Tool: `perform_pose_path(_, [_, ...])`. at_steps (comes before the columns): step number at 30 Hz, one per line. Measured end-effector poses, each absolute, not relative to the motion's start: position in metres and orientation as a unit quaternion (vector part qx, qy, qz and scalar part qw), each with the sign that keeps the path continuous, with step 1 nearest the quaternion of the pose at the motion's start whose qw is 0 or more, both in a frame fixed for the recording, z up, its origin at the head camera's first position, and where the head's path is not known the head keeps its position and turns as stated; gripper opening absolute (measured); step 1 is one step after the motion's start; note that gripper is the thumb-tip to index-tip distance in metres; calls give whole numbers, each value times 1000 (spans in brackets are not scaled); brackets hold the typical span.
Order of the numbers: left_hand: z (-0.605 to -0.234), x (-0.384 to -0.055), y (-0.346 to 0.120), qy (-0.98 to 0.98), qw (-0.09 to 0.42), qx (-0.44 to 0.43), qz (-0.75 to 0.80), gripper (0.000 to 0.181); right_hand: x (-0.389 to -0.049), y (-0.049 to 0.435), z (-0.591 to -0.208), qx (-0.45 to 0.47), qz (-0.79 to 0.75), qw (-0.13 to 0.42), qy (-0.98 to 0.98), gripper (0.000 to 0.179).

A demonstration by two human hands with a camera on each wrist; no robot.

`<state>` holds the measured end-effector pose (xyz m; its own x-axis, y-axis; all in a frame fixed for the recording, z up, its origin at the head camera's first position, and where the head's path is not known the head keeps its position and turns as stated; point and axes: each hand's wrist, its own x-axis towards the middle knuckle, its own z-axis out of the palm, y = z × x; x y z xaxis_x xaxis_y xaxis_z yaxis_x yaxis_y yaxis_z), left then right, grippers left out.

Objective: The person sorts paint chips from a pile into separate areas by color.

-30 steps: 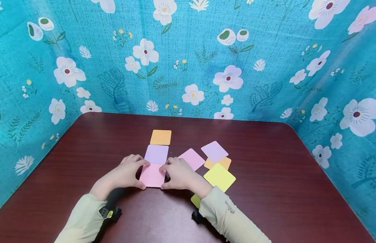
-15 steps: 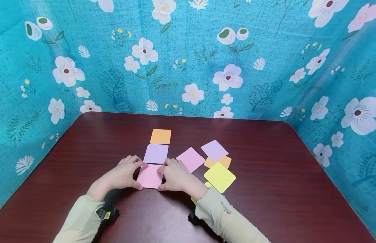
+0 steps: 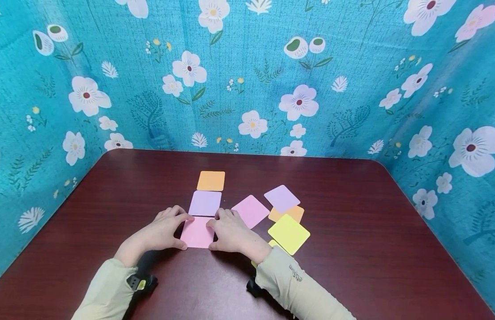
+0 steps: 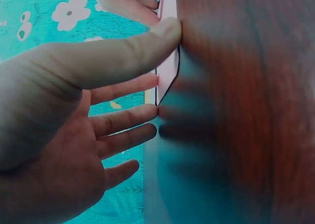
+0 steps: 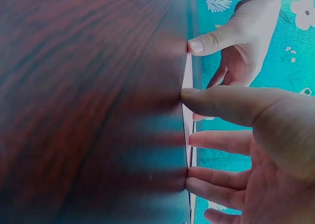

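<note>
A pink square card (image 3: 197, 234) lies near the table's middle, between the two hands. My left hand (image 3: 162, 230) holds its left side, thumb at the near corner and index fingertip at the far one. On the opposite side my right hand (image 3: 236, 232) grips it the same way. The left wrist view shows the left thumb (image 4: 147, 49) at the edge of the card, its other fingers spread behind. Seen from the right wrist, the right thumb (image 5: 206, 101) meets the card's near edge. Just beyond lies a lavender card (image 3: 205, 203), with an orange card (image 3: 211, 181) past it in line.
Right of the hands lie another pink card (image 3: 251, 211), a lavender card (image 3: 281, 198) partly over an orange card (image 3: 297, 213), and a yellow card (image 3: 289, 234). A further yellow card is mostly hidden by the right forearm. A floral curtain (image 3: 239, 66) surrounds the dark wooden table (image 3: 343, 249).
Both hands have shifted slightly left and toward the body with the pink card, which now sits a little left of the lavender card. In the last half second they barely move.
</note>
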<state>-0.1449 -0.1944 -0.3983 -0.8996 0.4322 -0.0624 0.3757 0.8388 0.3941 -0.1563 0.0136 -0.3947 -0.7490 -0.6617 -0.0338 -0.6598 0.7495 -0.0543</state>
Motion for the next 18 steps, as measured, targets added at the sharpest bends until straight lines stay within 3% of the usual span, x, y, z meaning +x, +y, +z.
perform_pose_path(7, [-399, -145, -194, 957, 68, 213, 184, 59, -158, 13, -393, -347, -20, 27, 937, 38])
perform_pose_path(18, [-394, -144, -191, 961, 66, 202, 178, 56, -167, 27, -390, -346, -49, 33, 936, 49])
